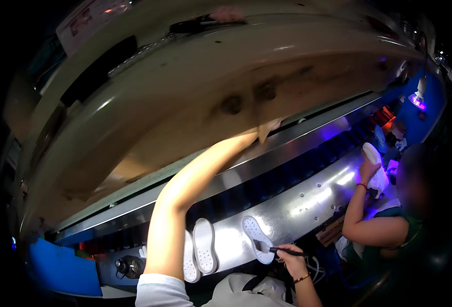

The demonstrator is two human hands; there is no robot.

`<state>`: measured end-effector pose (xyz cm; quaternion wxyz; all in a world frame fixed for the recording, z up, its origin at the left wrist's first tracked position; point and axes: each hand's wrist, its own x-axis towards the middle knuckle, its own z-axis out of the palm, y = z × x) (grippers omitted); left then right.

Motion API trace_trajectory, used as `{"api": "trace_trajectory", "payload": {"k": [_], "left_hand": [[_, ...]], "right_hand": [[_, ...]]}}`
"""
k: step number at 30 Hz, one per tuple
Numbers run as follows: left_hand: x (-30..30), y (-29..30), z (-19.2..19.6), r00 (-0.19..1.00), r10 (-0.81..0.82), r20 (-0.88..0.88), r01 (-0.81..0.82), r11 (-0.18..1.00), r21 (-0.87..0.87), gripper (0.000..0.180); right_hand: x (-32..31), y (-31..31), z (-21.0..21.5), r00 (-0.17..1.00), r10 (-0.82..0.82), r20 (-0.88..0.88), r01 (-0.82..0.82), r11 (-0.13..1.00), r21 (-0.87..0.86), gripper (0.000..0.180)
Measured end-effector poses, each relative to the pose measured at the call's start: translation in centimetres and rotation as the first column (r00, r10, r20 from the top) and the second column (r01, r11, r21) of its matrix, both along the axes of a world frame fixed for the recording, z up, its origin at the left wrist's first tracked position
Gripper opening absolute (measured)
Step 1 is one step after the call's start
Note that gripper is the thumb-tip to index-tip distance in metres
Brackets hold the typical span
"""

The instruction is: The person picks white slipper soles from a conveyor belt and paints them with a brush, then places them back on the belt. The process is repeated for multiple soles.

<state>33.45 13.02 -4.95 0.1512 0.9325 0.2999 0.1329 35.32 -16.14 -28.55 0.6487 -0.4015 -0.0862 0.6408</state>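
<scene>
White shoe soles are lying at lower centre on the steel conveyor as the right hand is pinching a brush against one, the left hand reaching up mid-frame, fingers hidden.

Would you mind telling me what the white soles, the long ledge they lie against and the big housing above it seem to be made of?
White soles: probably moulded rubber or foam, matt, with a dotted tread pattern. Ledge: bare metal, likely steel or aluminium, brushed and shiny, with bright reflections and rivet or screw heads. Housing: looks like cream-painted sheet metal, semi-gloss, stained dark in patches. The brush in the right hand is too small to judge.
</scene>
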Motion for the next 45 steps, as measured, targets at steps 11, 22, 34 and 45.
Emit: {"api": "trace_trajectory", "payload": {"k": [11,22,34,45], "left_hand": [[-17.7,-15.1,-7.8,0.354,0.771,0.530,0.581,0.263,-0.771,0.060],[-22.9,-22.7,-14.3,0.487,0.605,0.630,0.873,-0.312,-0.375,0.093],[-24.3,-23.7,-15.2,0.323,0.856,0.405,0.820,-0.040,-0.570,0.082],[-22.9,-24.1,-15.2,0.186,0.932,0.312,0.627,0.132,-0.768,0.076]], "right_hand": [[-0.7,2.7,1.3,1.000,-0.028,0.002,0.028,1.000,-0.011,0.017],[-0.3,2.7,3.9,0.975,-0.223,-0.015,0.223,0.965,0.137,0.017],[-6.8,5.0,9.3,0.961,0.214,0.173,-0.258,0.918,0.302,0.015],[-11.4,9.6,13.8,0.666,0.138,0.733,-0.404,0.893,0.199,0.013]]}}
